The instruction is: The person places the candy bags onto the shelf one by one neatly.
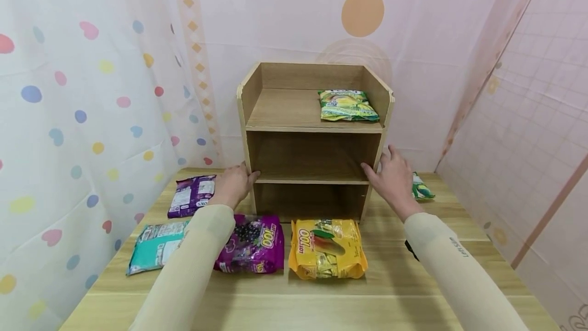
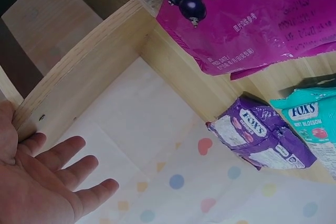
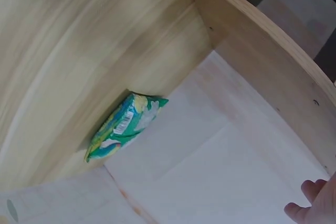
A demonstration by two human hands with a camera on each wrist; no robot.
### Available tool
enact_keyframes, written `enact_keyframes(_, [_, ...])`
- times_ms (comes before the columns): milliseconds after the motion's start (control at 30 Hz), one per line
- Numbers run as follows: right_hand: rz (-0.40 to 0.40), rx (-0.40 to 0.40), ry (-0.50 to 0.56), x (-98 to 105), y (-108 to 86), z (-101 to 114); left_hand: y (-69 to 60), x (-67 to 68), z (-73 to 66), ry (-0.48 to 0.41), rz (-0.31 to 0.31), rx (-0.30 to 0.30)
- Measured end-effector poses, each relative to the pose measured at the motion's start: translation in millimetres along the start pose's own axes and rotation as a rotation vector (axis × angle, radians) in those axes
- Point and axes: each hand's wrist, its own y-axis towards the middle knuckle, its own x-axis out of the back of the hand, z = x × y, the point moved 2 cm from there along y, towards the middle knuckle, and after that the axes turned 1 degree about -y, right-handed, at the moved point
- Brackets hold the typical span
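A small wooden shelf unit with three levels stands at the back of the table. My left hand is at its left side panel, thumb by the front edge. In the left wrist view, the fingers of that hand are spread loosely beside the panel's outer face. On the opposite side, my right hand has its thumb at the right panel's front edge and its fingers extended outside. A green and yellow snack bag lies on the top level, towards the right.
Before the shelf lie a purple candy bag and a yellow mango candy bag. To the left are a purple Fox's bag and a teal Fox's bag. A green packet lies right of the shelf. Curtains border the table.
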Motion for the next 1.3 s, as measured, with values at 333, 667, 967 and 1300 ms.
enact_keyframes(333, [0.134,-0.065,-0.016,-17,-7.5,-4,-2.5,-0.2,-2.0,-0.020,0.016,0.000])
enact_keyframes(667, [0.169,-0.099,0.069,-23,-9.2,-5,-1.3,-2.5,-1.1,-0.011,-0.001,-0.008])
enact_keyframes(967, [0.196,-0.150,0.086,-27,-10.4,-5,-0.6,-3.4,0.3,-0.026,-0.006,-0.011])
enact_keyframes(1300, [0.289,-0.147,0.042,-25,-7.9,-3,-1.9,0.8,0.8,-0.024,-0.006,-0.040])
